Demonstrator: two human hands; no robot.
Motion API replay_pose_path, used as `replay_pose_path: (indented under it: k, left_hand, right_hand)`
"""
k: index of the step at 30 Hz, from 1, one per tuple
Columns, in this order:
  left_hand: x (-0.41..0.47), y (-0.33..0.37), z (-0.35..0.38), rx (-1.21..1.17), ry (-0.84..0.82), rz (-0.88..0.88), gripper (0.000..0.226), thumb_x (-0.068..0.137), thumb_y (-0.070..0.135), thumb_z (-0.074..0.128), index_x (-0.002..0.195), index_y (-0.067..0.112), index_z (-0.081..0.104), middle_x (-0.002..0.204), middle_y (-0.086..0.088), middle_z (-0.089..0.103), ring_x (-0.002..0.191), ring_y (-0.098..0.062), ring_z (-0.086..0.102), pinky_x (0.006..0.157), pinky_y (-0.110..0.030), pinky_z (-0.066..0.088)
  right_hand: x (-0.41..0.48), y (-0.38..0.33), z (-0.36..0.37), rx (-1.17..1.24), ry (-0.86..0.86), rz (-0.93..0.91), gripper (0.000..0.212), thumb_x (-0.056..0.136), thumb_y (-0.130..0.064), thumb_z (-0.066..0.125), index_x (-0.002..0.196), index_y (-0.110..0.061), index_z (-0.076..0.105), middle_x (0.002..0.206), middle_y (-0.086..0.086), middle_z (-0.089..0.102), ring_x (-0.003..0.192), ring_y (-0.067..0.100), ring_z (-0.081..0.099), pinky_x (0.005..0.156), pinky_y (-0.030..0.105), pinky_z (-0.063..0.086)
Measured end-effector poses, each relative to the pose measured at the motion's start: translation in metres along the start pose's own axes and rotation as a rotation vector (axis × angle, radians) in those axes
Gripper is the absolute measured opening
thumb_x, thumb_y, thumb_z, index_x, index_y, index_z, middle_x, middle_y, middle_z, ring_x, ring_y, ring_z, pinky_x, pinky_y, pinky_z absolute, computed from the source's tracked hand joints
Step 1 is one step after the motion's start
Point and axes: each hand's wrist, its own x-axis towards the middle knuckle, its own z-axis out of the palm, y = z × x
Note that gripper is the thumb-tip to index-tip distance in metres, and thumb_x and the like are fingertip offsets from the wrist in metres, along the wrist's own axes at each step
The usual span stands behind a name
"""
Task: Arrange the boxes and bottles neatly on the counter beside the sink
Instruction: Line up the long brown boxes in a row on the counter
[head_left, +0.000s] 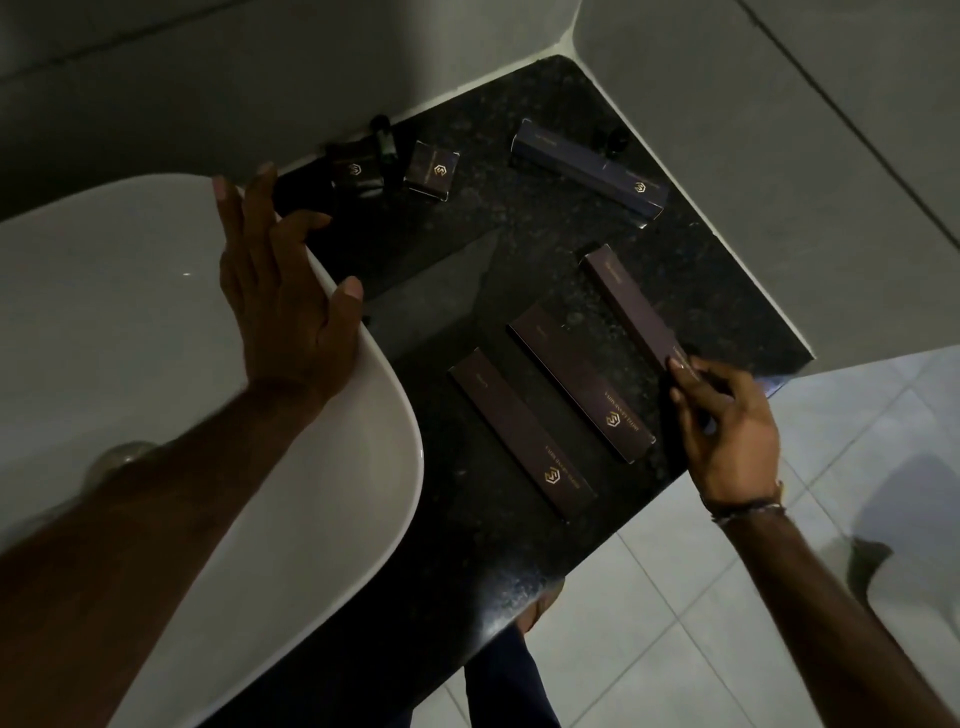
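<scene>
On the black speckled counter (467, 249) lie three long dark maroon boxes: one (519, 434) near the front, one (579, 382) beside it, and a third (631, 306) at the right edge. My right hand (727, 431) pinches the near end of that third box. A long navy box (587, 169) lies near the back corner. Two small dark boxes (356, 171) (434, 169) and a small dark bottle (383, 137) stand by the back wall. My left hand (283, 291) rests spread on the sink rim, holding nothing.
The white sink (156, 322) fills the left, its rim overlapping the counter. Grey tiled walls (753, 130) enclose the counter at the back and right. Another dark bottle (615, 137) stands in the back corner. Light floor tiles (779, 597) lie below the counter's front edge.
</scene>
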Motion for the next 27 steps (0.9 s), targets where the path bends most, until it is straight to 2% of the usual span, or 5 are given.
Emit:
replay_pose_path:
  k: [6, 13, 17, 27]
  left_hand:
    - [0.0, 0.0, -0.001, -0.011, -0.012, -0.021, 0.057, 0.094, 0.051, 0.039, 0.136, 0.013, 0.048, 0.169, -0.011, 0.02, 0.158, -0.038, 0.005, 0.124, -0.051, 0.023]
    - [0.001, -0.002, 0.001, -0.012, 0.022, -0.006, 0.061, 0.094, 0.054, 0.035, 0.135, 0.012, 0.051, 0.167, -0.013, 0.024, 0.158, -0.038, 0.007, 0.123, -0.051, 0.025]
    - [0.001, 0.0, 0.001, -0.024, 0.005, -0.028, 0.059, 0.09, 0.049, 0.041, 0.134, 0.011, 0.051, 0.168, -0.013, 0.023, 0.158, -0.037, 0.006, 0.125, -0.048, 0.021]
    - [0.001, -0.001, 0.002, -0.028, 0.015, -0.028, 0.057, 0.092, 0.051, 0.038, 0.134, 0.013, 0.05, 0.168, -0.01, 0.023, 0.159, -0.035, 0.006, 0.124, -0.047, 0.021]
  right_hand:
    - [-0.006, 0.001, 0.005, 0.022, 0.019, -0.012, 0.043, 0.094, -0.024, 0.055, 0.137, -0.016, 0.06, 0.133, 0.015, 0.057, 0.116, 0.033, 0.053, 0.091, 0.042, 0.049]
    - [-0.009, 0.001, 0.007, 0.025, 0.023, -0.012, 0.045, 0.094, -0.018, 0.057, 0.139, -0.017, 0.058, 0.135, 0.015, 0.056, 0.118, 0.034, 0.052, 0.091, 0.043, 0.049]
    - [-0.01, 0.001, 0.007, 0.03, 0.021, -0.026, 0.046, 0.093, -0.018, 0.056, 0.139, -0.017, 0.058, 0.135, 0.015, 0.056, 0.118, 0.035, 0.053, 0.091, 0.045, 0.051]
    - [-0.011, 0.005, 0.007, 0.008, 0.033, -0.087, 0.046, 0.091, -0.008, 0.063, 0.137, -0.013, 0.06, 0.133, 0.018, 0.058, 0.113, 0.037, 0.056, 0.088, 0.046, 0.053]
